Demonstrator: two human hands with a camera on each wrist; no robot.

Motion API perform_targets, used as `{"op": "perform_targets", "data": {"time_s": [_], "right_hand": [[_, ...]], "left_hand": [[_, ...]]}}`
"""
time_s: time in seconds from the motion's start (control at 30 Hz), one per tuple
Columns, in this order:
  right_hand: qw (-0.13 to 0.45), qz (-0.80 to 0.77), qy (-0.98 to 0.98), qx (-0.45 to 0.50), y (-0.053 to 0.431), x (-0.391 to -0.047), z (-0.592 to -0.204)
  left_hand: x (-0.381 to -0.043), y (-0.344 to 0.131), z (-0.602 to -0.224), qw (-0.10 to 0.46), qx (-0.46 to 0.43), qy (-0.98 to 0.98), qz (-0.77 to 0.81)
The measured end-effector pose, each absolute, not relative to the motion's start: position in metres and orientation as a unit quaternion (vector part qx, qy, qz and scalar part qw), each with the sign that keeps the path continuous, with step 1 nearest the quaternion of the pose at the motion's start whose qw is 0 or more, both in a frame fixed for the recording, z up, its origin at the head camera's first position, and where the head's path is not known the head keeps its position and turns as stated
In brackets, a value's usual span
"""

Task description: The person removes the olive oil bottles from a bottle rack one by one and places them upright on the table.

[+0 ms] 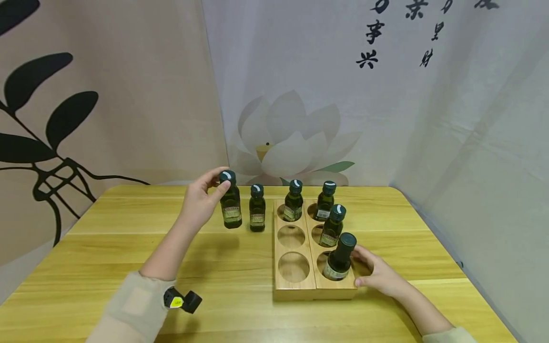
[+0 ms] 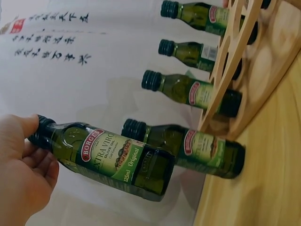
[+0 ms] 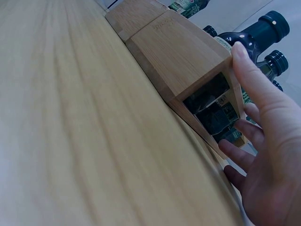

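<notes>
Aloft, a green bottle (image 1: 232, 209) hangs from the left hand (image 1: 201, 202) while the right hand (image 1: 379, 276) lies against the wooden rack (image 1: 296, 291)

The left forearm slants up from the lower left, its pale sleeve (image 1: 133, 305) ending below the wrist, with a small black device (image 1: 182, 301) at the cuff. Thumb and index finger pinch the green bottle at its dark cap, the thumb on the near side; the remaining fingers curl loosely beneath the neck. The bottle is nearly upright, clear of the table (image 1: 231, 305), left of the rack. Its label reads Borges, olive oil, 125ml.

Just beside it, to the right, a second bottle (image 1: 257, 214) stands on the table, between the held one and the rack.

From the lower right, the other forearm angles inward and low. The right hand has its thumb at the rack's near right corner, its fingers parted and slightly bent along the open side, next to a long-necked bottle (image 1: 339, 262) seated in the nearest right hole. Behind that sit the middle bottle (image 1: 332, 229) and the far right bottle (image 1: 324, 202); a far left bottle (image 1: 293, 202) occupies the other column.
</notes>
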State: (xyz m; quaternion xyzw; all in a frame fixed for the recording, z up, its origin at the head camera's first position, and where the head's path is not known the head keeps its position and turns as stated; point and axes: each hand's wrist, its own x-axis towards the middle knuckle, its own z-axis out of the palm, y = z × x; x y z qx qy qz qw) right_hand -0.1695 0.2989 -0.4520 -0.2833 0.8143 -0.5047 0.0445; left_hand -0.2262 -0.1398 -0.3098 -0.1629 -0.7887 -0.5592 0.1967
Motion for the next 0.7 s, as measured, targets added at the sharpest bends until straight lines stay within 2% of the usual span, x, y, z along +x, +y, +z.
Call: {"op": "perform_targets", "data": {"time_s": [0.7], "right_hand": [[0.045, -0.504, 0.814, -0.285, 0.3, -0.17, -0.454]], "left_hand": [[-0.258, -0.155, -0.312, 0.175, -0.174, -0.777, -0.579]]}}
